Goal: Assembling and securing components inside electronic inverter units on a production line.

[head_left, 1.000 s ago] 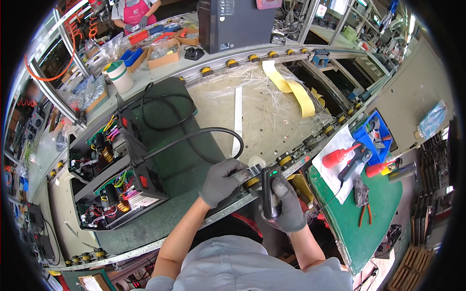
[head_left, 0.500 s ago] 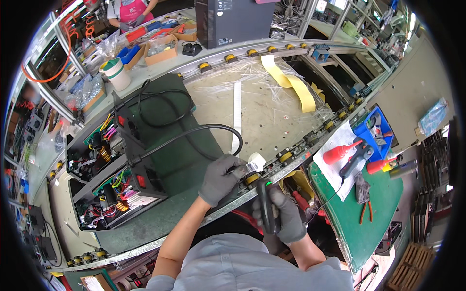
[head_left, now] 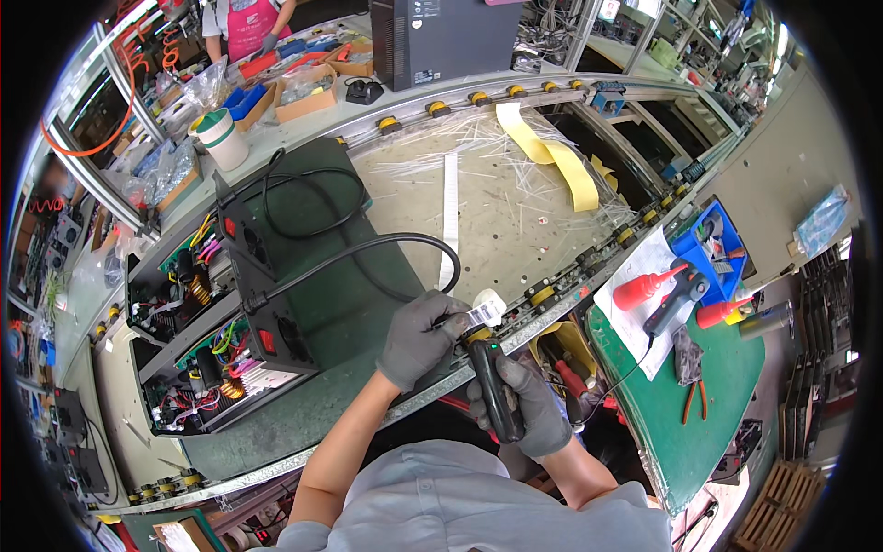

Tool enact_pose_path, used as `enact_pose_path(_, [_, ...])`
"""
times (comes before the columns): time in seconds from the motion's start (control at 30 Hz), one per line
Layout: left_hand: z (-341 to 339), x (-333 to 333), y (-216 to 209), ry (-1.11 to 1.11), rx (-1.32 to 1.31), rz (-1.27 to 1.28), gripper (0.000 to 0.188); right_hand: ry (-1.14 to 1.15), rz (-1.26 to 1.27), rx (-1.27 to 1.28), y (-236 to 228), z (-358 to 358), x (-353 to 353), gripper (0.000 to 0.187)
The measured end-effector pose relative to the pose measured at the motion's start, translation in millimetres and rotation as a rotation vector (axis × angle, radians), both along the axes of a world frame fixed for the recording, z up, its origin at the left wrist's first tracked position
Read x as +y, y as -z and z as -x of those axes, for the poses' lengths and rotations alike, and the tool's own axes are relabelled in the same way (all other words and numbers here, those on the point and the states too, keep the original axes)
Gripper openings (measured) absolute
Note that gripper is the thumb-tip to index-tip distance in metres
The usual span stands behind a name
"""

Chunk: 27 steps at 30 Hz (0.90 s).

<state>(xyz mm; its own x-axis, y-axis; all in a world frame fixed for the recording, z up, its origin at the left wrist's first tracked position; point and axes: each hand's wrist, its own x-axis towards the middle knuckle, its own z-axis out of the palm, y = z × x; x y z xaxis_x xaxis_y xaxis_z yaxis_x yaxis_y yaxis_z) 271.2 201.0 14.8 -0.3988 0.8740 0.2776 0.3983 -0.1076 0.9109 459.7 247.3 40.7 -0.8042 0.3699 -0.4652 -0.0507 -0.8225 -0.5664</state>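
My left hand (head_left: 414, 340), in a grey glove, pinches a white tag with a barcode (head_left: 482, 316); a white rounded piece (head_left: 490, 300) shows just beyond it. A thick black power cable (head_left: 405, 237) runs from the lower open-sided black unit (head_left: 207, 382) and loops down to that hand; how it joins the tag is hidden. My right hand (head_left: 540, 414), gloved too, is wrapped round a black handheld barcode scanner (head_left: 498, 394). The scanner's far end, with a small green light, is just below the tag. A second open unit (head_left: 179, 290) with coloured wires stands behind the first.
A green board (head_left: 368, 285) under the units lies on a roller conveyor. Farther on are a yellow strip (head_left: 552, 156) and thin clear strips. At right, a green table (head_left: 681, 442) holds red bottles, a blue bin (head_left: 713, 244) and orange-handled pliers (head_left: 694, 402). A co-worker in a pink apron stands far left.
The scanner in my right hand has moved left and tilted, bringing its far end to the tag. My left hand stays nearly still. The co-worker's hands have shifted apart.
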Motion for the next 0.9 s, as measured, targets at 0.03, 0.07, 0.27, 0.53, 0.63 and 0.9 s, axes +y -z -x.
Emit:
enact_pose_path(0.03, [-0.3, 0.5, 0.4, 0.002, 0.000, 0.000, 0.012, 0.002, 0.000, 0.000, -0.2, -0.2, 0.1, 0.043])
enact_pose_path(0.07, [-0.8, 1.1, 0.7, 0.003, -0.003, -0.004, 0.013, 0.003, 0.001, 0.009, -0.5, -0.2, 0.3, 0.043])
enact_pose_path(0.27, [-1.0, 0.2, -2.3, 0.004, -0.025, 0.004, 0.013, 0.042, -0.128, -0.042, -13.1, -1.1, 1.7, 0.041])
enact_pose_path(0.53, [-0.7, -1.9, 7.6, 0.137, -0.233, 0.175, 0.016, 0.142, -0.355, -0.004, 6.2, 6.3, 30.1, 0.033])
enact_pose_path(0.63, [1.1, -4.6, 8.9, 0.128, -0.244, 0.217, 0.017, 0.191, -0.401, -0.043, 3.1, 9.0, 26.6, 0.032])
enact_pose_path(0.9, [-4.0, -3.0, -2.6, 0.031, -0.079, 0.105, 0.016, 0.130, -0.172, -0.084, -10.3, -9.1, 0.4, 0.036])
